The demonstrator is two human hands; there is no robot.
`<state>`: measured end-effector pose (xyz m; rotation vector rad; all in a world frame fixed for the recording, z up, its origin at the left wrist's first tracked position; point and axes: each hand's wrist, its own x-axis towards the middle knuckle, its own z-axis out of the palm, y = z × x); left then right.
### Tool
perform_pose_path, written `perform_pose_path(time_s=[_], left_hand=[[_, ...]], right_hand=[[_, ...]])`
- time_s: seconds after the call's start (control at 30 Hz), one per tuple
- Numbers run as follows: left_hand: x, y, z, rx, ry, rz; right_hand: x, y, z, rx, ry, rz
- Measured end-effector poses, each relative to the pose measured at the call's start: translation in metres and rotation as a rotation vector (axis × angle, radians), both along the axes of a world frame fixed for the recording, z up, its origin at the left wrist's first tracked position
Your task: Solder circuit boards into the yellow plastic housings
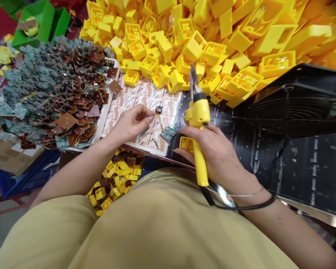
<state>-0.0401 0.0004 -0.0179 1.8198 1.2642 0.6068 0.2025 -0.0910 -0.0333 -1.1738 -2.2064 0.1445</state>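
Tan lap point(168, 224) foremost, right hand point(218, 157) grips a soldering iron point(198, 112) beside the curled left hand point(131, 123) touching a wired disc point(158, 110); a stray tip could burn fingers.

Counts: 2 hands, 1 tool, 3 single parts, heaps too big to count.

Hands 2: left hand point(131, 123), right hand point(215, 157). Soldering iron point(198, 112): 1, yellow. Small round part point(158, 109) with wire leads: 1. Green circuit board point(168, 133) lying alone on the worktop point(145, 93): 1. Single yellow housing point(186, 144) by the right hand: 1. Heap of yellow housings point(212, 41): well over a hundred, not countable. Heap of brown and grey boards point(56, 86): dozens, not countable. Green bins point(44, 18): at least 2, partly cut off. Fan grille point(294, 116): 1. Blue crate point(25, 179): 1.
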Motion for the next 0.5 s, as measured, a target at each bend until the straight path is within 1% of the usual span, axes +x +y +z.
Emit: perform_pose_path(time_s=[0.07, 0.1, 0.2, 0.3, 0.4, 0.43, 0.5], left_hand=[[0.000, -0.002, -0.005, -0.117, -0.172, 0.059], [0.000, -0.003, -0.008, -0.155, -0.227, 0.088], [-0.001, -0.005, -0.016, -0.168, -0.288, 0.125], [-0.002, -0.007, -0.019, -0.137, -0.278, 0.098], [-0.003, -0.011, -0.017, -0.092, -0.226, 0.046], [-0.002, -0.012, -0.015, -0.054, -0.184, 0.031], [0.001, -0.017, -0.009, 0.079, -0.047, -0.013]], right_hand=[[-0.014, 0.006, 0.000, 0.003, -0.015, -0.004], [-0.019, 0.009, -0.001, 0.000, -0.032, -0.002], [-0.018, 0.010, -0.001, -0.033, -0.105, 0.020], [0.004, 0.004, 0.002, -0.076, -0.130, 0.069], [0.027, -0.005, 0.004, -0.111, -0.111, 0.111], [0.030, -0.008, 0.003, -0.118, -0.104, 0.112], [0.029, -0.012, 0.000, -0.113, -0.087, 0.094]])
